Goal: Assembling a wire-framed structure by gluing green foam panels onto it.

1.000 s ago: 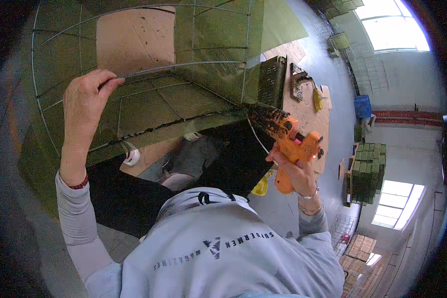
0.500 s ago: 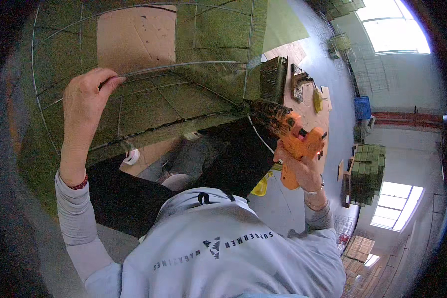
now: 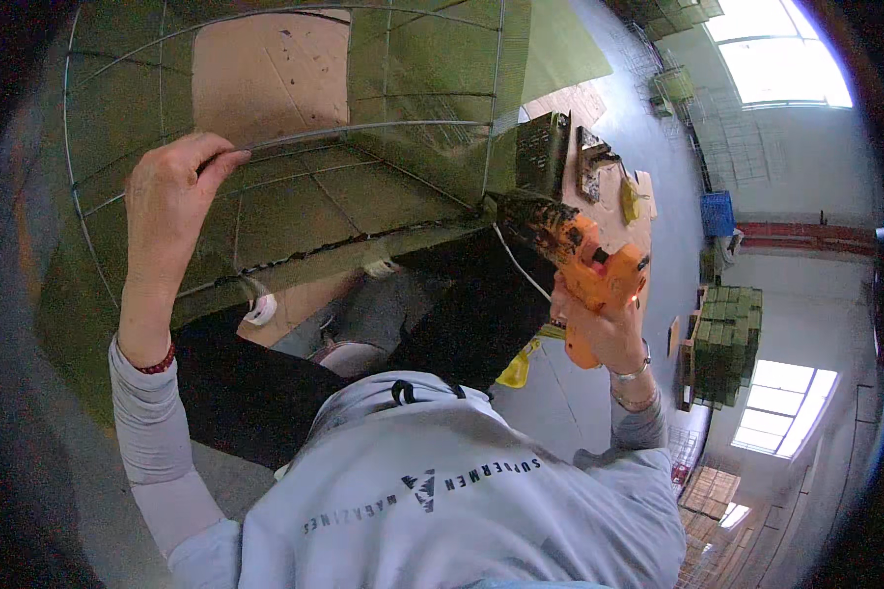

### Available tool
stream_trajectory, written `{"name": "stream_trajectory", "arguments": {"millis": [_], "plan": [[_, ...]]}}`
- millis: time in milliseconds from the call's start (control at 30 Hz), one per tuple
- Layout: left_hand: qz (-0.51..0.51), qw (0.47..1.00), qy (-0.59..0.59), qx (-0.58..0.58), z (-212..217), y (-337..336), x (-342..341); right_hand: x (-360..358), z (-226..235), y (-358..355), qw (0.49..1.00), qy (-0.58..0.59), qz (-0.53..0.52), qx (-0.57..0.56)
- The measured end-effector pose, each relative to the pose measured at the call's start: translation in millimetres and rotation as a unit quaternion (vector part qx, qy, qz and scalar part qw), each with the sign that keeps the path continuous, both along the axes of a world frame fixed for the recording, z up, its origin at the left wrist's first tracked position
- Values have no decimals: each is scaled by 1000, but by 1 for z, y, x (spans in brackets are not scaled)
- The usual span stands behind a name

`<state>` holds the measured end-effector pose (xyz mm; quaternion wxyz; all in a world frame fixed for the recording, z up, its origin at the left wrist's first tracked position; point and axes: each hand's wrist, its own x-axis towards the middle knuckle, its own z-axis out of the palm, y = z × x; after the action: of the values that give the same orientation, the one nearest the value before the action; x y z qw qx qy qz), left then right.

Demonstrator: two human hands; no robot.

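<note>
Your left hand [image 3: 172,211] is pinched shut on a thin rod of the wire frame [image 3: 363,130], gripping at the rod's left end; the rod runs long and nearly level away to the right across the green panel [image 3: 304,211]. Your right hand [image 3: 599,329] is wrapped tight round the grip of the orange power tool [image 3: 584,260], whose dark nose [image 3: 521,211] points up and left at the right edge of that wire frame, close to where its upright wire meets the panel edge. So the right hand is the nearer one to that corner. Right of the frame, a wooden surface [image 3: 599,108] carries dark metal parts [image 3: 591,162]. No container shows its contents
</note>
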<state>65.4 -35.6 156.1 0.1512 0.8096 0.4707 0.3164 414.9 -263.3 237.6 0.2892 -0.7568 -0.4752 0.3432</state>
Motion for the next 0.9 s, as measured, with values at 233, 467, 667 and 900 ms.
{"name": "stream_trajectory", "arguments": {"millis": [233,467,667,900], "plan": [[-1,1000,17,-11,-1,-1,0,-9,10,6,997,54,-39,-31],[-3,999,34,-23,3,-1,-2,10,0,8,994,105,-27,0],[1,1000,1,0,-3,0,0,6,1,10,996,80,-32,3],[5,1000,2,11,-6,1,-2,9,7,18,999,49,-20,-4]]}}
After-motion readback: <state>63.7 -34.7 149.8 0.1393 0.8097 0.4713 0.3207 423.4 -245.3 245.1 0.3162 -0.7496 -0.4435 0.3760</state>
